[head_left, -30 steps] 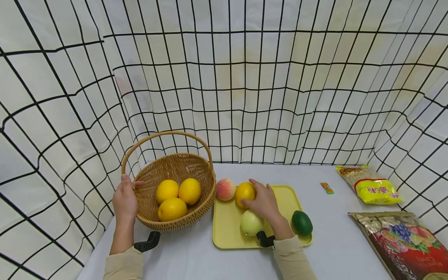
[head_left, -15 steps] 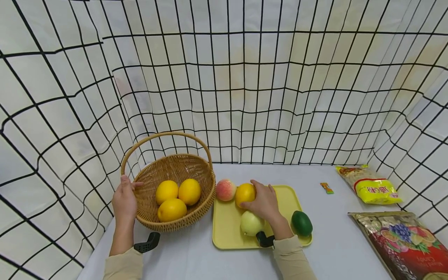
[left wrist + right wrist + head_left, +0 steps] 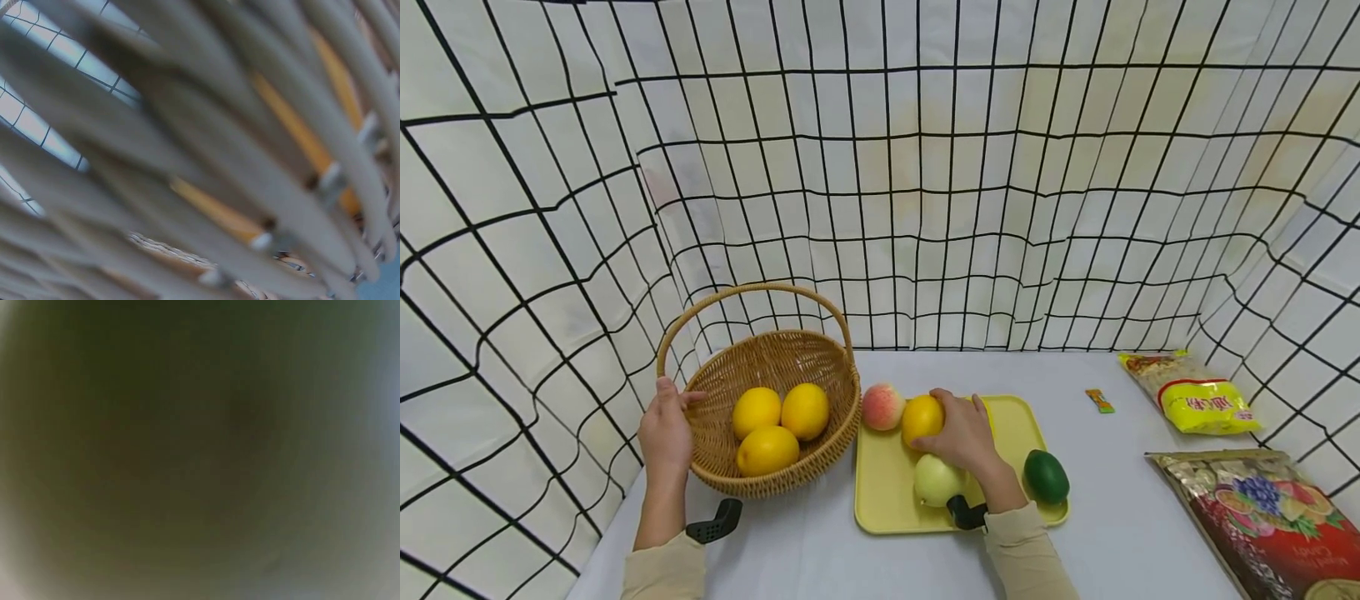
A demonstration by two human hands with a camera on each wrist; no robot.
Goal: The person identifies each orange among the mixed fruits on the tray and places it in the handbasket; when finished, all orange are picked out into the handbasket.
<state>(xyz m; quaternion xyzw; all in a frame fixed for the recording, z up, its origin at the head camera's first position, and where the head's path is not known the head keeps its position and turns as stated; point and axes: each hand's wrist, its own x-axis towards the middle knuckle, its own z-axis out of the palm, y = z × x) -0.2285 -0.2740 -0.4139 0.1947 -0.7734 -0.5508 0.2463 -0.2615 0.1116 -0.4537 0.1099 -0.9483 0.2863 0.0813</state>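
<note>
My left hand (image 3: 666, 429) grips the left side of the wicker basket (image 3: 760, 485) where the arched handle meets the rim. Three lemons (image 3: 767, 451) lie inside it. Woven strands (image 3: 206, 125) fill the left wrist view, yellow-orange showing through the gaps. Over the yellow tray (image 3: 880, 500), my right hand (image 3: 966, 433) has thumb and fingers around another lemon (image 3: 919, 421), covering its right side. A peach (image 3: 883, 407) sits just left of that lemon. Under the hand is a pale green round fruit (image 3: 936, 481). The right wrist view is a dark blur.
An avocado (image 3: 1046, 477) rests at the tray's right edge. Farther right on the white table lie a small candy packet (image 3: 1100, 401), a yellow food bag (image 3: 1202, 404) and a large red candy bag (image 3: 1270, 517). Black-gridded white walls (image 3: 917, 167) enclose the table.
Both hands and the basket stay in nearly the same place. The right hand's fingers and the lemon they hold have shifted very slightly; the whole view has drifted a little.
</note>
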